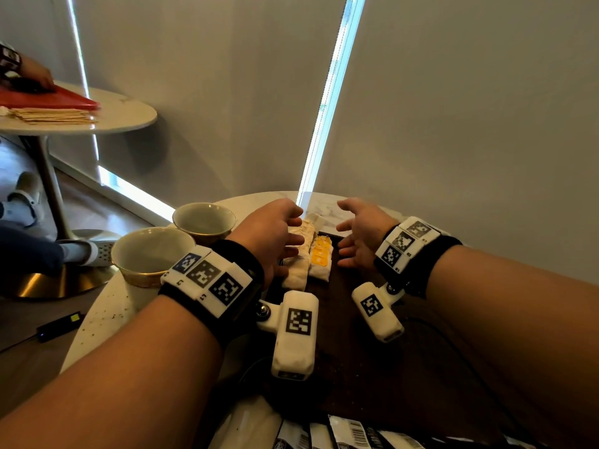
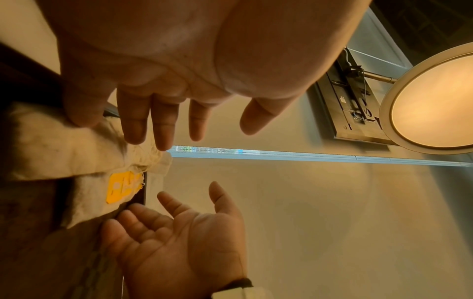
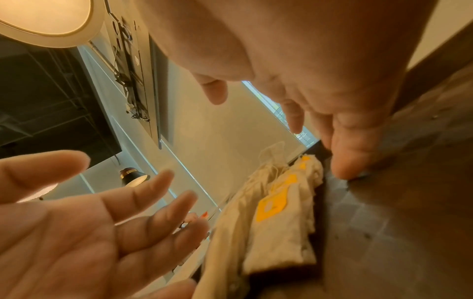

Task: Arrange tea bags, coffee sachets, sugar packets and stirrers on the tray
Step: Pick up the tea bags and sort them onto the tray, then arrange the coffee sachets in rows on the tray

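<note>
Left of the dark tray (image 1: 350, 306), two empty cups (image 1: 152, 254) stand on the tabletop (image 1: 107, 312). Tea bags (image 1: 319, 259), cream with yellow tags, lie at the tray's far end between the left hand (image 1: 275, 234) and right hand (image 1: 359, 231), fingers spread, holding nothing.

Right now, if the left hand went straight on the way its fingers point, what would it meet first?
Probably the tea bags on the tray: the left hand is open just above them, though depth is unclear.

Two cups (image 1: 152, 254) crowd the tray's (image 1: 356, 319) left side.
</note>
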A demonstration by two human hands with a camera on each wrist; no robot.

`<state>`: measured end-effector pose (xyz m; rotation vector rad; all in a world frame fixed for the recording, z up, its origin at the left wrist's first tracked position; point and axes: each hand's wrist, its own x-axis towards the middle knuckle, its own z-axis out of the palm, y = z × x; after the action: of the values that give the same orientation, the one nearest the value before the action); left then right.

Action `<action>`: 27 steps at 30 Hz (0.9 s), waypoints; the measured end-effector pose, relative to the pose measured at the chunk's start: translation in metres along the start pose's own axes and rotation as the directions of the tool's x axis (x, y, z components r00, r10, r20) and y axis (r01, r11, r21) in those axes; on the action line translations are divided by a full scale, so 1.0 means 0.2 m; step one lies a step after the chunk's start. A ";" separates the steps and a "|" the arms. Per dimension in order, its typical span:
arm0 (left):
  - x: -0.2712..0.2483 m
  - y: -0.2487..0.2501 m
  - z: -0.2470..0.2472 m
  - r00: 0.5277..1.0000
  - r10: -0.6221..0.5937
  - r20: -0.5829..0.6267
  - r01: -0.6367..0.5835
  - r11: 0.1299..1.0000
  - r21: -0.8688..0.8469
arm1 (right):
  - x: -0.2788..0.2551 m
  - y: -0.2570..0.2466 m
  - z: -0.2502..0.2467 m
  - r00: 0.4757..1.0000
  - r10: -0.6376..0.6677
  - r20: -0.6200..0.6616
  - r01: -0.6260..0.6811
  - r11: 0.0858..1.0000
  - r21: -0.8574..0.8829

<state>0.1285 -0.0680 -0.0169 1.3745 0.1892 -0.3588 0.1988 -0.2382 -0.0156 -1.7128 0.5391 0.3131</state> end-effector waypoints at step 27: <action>-0.12 0.05 -0.01 0.970 0.244 0.001 -0.238 0.949 -0.204 | -0.60 0.09 -0.75 0.931 -0.301 -0.204 0.196 0.888 -0.415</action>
<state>0.1096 -0.0617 -0.0008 1.1744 0.0332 -0.1478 0.0737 -0.3659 0.0595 -2.2068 0.4576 -0.0020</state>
